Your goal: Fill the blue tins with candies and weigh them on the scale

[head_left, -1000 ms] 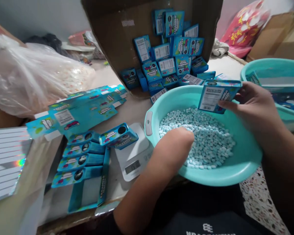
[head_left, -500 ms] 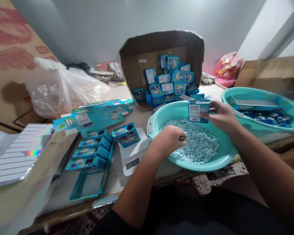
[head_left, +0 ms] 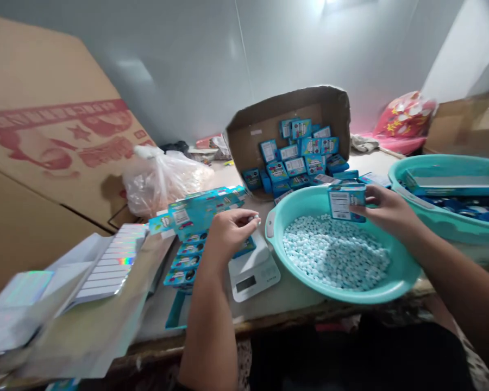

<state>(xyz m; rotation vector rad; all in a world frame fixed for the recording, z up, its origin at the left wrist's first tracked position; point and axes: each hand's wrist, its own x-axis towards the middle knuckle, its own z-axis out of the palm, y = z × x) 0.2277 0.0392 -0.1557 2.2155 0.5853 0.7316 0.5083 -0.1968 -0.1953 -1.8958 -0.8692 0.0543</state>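
Observation:
My left hand [head_left: 230, 231] is closed in a pinch above the kitchen scale [head_left: 261, 274], with small pale candies [head_left: 256, 218] at its fingertips. Partly hidden behind that hand, a small blue candy box [head_left: 246, 247] sits on the scale. My right hand [head_left: 387, 209] grips another blue candy box [head_left: 340, 205] upright over the far rim of a turquoise basin [head_left: 405, 279]. Many pale blue candies [head_left: 334, 255] cover the basin's floor. Left of the scale, several blue boxes [head_left: 183, 277] stand in a row, partly behind my left forearm.
A cardboard carton [head_left: 240, 130] on its side holds many blue boxes. At right stands a second turquoise basin [head_left: 399, 168] with dark blue wrapped pieces. Flattened blue cartons [head_left: 199, 209], a clear bag [head_left: 158, 179] and stacked sheets [head_left: 110, 266] lie leftward.
My left hand has moved left from over the candies to above the scale, its pinch turned upward. My right hand still holds its box over the basin. The view has shifted left.

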